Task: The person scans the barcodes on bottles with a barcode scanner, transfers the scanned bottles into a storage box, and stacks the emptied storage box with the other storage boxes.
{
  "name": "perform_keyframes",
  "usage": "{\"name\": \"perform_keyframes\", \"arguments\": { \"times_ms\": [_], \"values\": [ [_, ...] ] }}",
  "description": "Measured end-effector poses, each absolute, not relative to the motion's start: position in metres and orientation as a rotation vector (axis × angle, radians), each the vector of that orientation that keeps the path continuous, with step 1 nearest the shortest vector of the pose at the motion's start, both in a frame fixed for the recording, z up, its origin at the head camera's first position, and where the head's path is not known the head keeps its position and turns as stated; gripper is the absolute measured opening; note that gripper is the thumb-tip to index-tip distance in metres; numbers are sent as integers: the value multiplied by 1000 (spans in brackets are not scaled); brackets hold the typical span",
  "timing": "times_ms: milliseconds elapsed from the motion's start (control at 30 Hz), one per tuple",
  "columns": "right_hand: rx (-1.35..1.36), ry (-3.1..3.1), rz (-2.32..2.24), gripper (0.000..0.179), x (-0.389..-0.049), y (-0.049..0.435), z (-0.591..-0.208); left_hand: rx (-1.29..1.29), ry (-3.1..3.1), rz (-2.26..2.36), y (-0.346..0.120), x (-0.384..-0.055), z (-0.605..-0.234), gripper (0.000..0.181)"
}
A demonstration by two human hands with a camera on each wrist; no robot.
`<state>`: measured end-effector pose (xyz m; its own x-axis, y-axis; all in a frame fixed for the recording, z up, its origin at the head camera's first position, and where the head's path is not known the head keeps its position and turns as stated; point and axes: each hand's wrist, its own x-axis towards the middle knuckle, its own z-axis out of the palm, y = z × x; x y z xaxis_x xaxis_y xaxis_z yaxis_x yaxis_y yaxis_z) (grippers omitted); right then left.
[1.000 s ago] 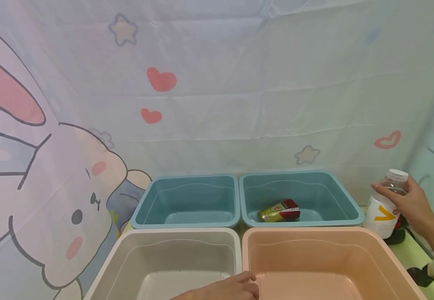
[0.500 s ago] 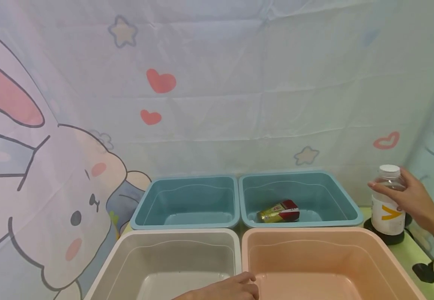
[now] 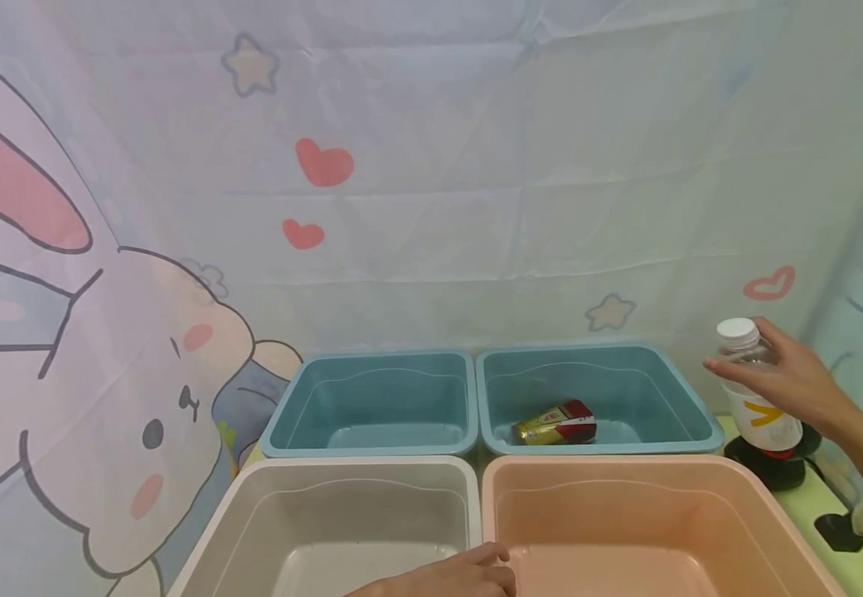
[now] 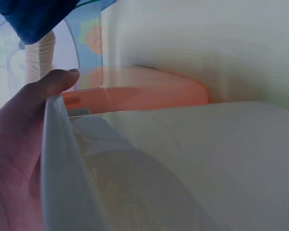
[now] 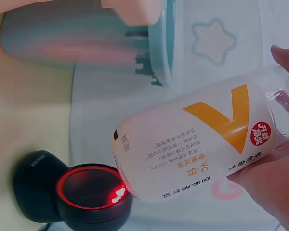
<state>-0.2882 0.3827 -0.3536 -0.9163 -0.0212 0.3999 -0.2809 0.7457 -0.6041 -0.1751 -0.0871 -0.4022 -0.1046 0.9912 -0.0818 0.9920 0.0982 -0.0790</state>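
Note:
My right hand [image 3: 797,383] holds a clear plastic drink bottle [image 3: 759,421] round its upper part. The bottle has a white cap and a white label with an orange V. It tilts with its cap to the left, its base close over a round black scanner [image 3: 770,469]. In the right wrist view a red ring glows on the scanner [image 5: 91,187], right at the bottle's base. Low in the head view my left hand [image 3: 449,575] grips the rim between the off-white bin [image 3: 371,468] and the orange bin [image 3: 610,466]. The left wrist view shows its thumb over the rim.
Two blue bins stand behind: the left one [image 3: 379,449] and the right one [image 3: 670,443], which has a gold and red can [image 3: 556,423] lying in it. A small black object [image 3: 840,531] lies on the green tabletop [image 3: 812,507]. A cartoon-printed cloth hangs behind.
The bottle has swung from leaning right, through upright, to leaning left over the scanner, with my right hand moving left with it. My left hand has stayed put.

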Motion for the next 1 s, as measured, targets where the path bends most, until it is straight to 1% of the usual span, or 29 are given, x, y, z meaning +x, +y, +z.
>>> {"name": "perform_keyframes", "arguments": {
  "times_ms": [267, 367, 500, 600, 800, 1000],
  "values": [
    [291, -2557, 855, 67, -289, 363, -337, 1999, 2316, -176, -85, -176, -401, 22],
    [325, -2556, 835, 67, -290, 352, -330, 2010, 2321, -181, -85, -176, -401, 20],
    [379, -2572, 814, 72, -290, 334, -322, 2050, 2324, -172, -86, -176, -402, 19],
    [457, -2560, 795, 74, -292, 319, -317, 2054, 2322, -150, -86, -176, -402, 18],
    [645, -2516, 760, 65, -297, 292, -310, 2094, 2335, -159, -86, -175, -402, 18],
    [793, -2554, 818, 67, -304, 266, -307, 1973, 2333, -52, -86, -176, -401, 20]
  ]
}}
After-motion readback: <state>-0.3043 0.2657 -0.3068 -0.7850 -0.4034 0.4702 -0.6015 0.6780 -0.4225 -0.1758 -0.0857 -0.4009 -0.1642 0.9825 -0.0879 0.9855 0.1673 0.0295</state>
